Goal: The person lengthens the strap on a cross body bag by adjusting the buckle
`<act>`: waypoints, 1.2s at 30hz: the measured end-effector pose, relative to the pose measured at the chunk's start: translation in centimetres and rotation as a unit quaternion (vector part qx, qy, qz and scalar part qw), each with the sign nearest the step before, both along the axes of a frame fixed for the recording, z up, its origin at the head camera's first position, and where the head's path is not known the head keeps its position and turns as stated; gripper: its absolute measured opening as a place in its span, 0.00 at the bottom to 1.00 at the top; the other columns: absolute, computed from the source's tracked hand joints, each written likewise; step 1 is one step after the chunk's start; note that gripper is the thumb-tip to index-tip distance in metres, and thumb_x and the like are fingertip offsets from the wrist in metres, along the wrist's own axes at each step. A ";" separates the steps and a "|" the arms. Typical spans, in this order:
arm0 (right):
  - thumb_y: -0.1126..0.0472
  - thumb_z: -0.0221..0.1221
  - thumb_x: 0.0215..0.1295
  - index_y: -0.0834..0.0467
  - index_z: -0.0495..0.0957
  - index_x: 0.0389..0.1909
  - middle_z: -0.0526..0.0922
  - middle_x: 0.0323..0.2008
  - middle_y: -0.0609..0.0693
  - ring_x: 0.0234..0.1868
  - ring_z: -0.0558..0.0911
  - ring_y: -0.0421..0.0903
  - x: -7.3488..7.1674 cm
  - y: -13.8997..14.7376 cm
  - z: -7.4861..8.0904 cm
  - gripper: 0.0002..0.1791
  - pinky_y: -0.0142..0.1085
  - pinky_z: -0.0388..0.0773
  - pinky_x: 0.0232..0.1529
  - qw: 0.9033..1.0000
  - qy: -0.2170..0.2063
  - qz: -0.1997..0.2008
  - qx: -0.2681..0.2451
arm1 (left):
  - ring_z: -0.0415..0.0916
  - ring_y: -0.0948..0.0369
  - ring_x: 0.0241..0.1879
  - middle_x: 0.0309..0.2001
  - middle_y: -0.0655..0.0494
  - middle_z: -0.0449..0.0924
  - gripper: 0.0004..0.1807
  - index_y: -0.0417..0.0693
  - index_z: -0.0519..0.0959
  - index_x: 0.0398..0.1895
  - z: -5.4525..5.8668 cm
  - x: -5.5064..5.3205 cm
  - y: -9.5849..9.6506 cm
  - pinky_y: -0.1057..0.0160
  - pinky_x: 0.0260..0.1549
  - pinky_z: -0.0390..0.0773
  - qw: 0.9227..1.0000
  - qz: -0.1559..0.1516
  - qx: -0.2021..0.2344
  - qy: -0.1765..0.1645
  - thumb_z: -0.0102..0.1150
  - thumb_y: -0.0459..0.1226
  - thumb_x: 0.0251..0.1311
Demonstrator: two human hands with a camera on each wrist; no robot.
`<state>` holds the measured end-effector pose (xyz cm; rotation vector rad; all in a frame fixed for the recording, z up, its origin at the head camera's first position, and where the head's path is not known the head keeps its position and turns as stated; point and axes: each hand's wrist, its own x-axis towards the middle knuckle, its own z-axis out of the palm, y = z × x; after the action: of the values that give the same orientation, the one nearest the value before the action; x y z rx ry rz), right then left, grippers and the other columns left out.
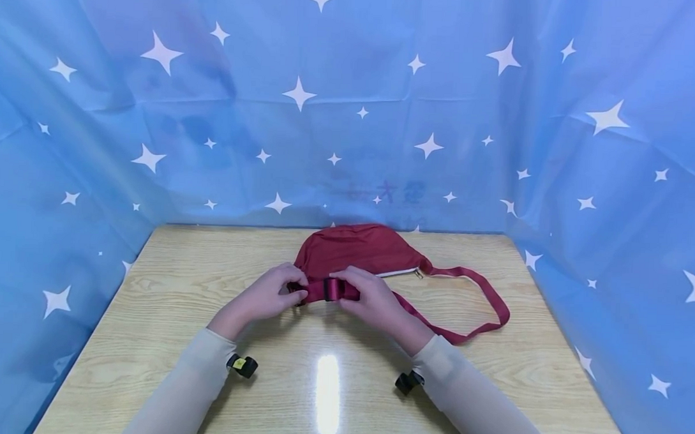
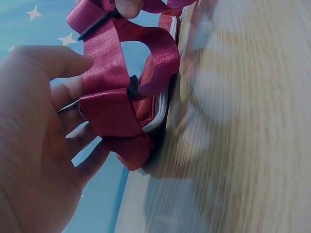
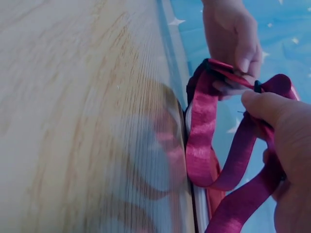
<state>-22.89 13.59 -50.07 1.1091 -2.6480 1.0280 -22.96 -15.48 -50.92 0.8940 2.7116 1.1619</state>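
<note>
A dark red waist bag (image 1: 352,248) lies at the back of the table, its pale zipper (image 1: 397,272) facing the front. My left hand (image 1: 271,294) pinches the red strap (image 2: 104,56) between thumb and fingers close to the bag's left end. To its right, my right hand (image 1: 376,300) grips the same strap beside a black slider (image 1: 326,290). Between the hands the webbing is doubled, and a loop of it hangs down in the right wrist view (image 3: 200,141). A second dark buckle piece (image 2: 133,87) sits near the left fingers, partly hidden by the strap.
The rest of the strap (image 1: 496,305) curves out in a wide loop over the right side of the wooden table (image 1: 208,250). Blue cloth with white stars (image 1: 350,128) hangs behind and along both sides. A bright light reflection shows on the tabletop in front.
</note>
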 end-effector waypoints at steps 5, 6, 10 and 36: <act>0.68 0.77 0.66 0.54 0.83 0.67 0.86 0.56 0.47 0.55 0.84 0.44 0.0 0.2 -0.1 0.29 0.46 0.84 0.58 1.000 0.006 0.003 -0.007 | 0.76 0.59 0.50 0.44 0.62 0.80 0.06 0.56 0.85 0.39 -0.1 -0.2 0.1 0.50 0.54 0.79 1.000 -0.008 0.000 0.015 0.68 0.34 0.76; 0.68 0.77 0.66 0.54 0.83 0.67 0.86 0.57 0.47 0.56 0.85 0.44 0.0 0.3 -0.2 0.29 0.46 0.84 0.58 1.000 0.006 0.003 -0.007 | 0.76 0.59 0.49 0.44 0.62 0.80 0.06 0.56 0.84 0.39 -0.1 -0.2 0.1 0.50 0.54 0.79 1.000 -0.012 0.003 0.017 0.68 0.34 0.76; 0.69 0.77 0.65 0.54 0.83 0.67 0.86 0.57 0.47 0.55 0.84 0.44 -0.1 0.3 -0.4 0.30 0.45 0.84 0.57 1.000 0.005 0.005 -0.009 | 0.76 0.60 0.48 0.43 0.62 0.80 0.07 0.56 0.84 0.38 0.1 -0.2 0.4 0.52 0.50 0.79 0.999 -0.020 0.015 0.020 0.67 0.34 0.76; 0.66 0.78 0.67 0.54 0.82 0.64 0.87 0.56 0.47 0.53 0.85 0.43 0.0 -0.7 -0.7 0.27 0.43 0.85 0.54 0.999 -0.028 -0.007 -0.019 | 0.77 0.60 0.48 0.47 0.60 0.79 0.29 0.56 0.80 0.60 0.3 0.5 3.1 0.52 0.50 0.81 0.999 0.033 0.020 0.018 0.87 0.40 0.58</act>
<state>-22.88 12.89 -50.72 1.0672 -2.6640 1.1171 -22.46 -12.35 -50.61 0.8435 2.7772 1.2276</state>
